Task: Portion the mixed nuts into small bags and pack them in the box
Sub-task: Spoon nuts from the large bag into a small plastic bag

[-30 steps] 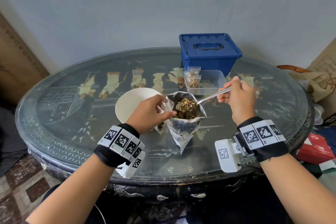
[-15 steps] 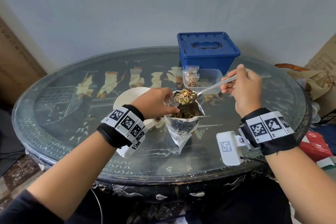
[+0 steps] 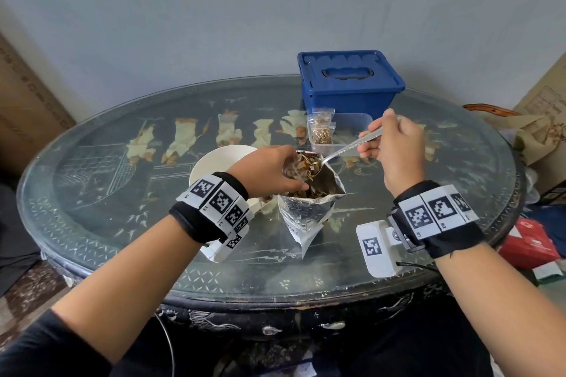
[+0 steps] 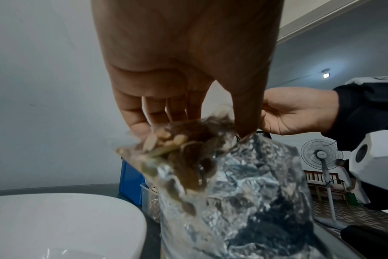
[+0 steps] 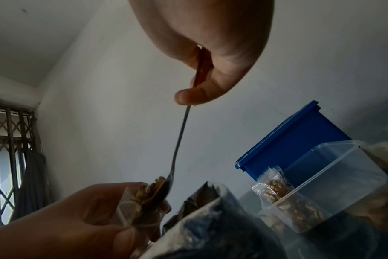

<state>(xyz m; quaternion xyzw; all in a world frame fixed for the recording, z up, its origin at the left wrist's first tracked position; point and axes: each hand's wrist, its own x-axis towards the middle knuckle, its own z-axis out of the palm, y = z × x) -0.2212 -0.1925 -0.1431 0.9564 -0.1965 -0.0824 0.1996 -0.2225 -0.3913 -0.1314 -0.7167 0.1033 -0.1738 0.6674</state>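
Our left hand (image 3: 269, 170) pinches small bag (image 5: 131, 208) open above foil pouch (image 3: 309, 211); our right hand (image 3: 395, 147) grips spoon (image 3: 346, 148), tipping nuts (image 3: 306, 167) in; blue box (image 3: 349, 82) far.

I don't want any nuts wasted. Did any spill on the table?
None that I can see. The spoon is tipping nuts into the small bag over the open foil bag, which leans sideways.

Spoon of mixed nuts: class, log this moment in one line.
right hand: holds spoon | left hand: holds small bag open | nuts tipping in, over foil pouch
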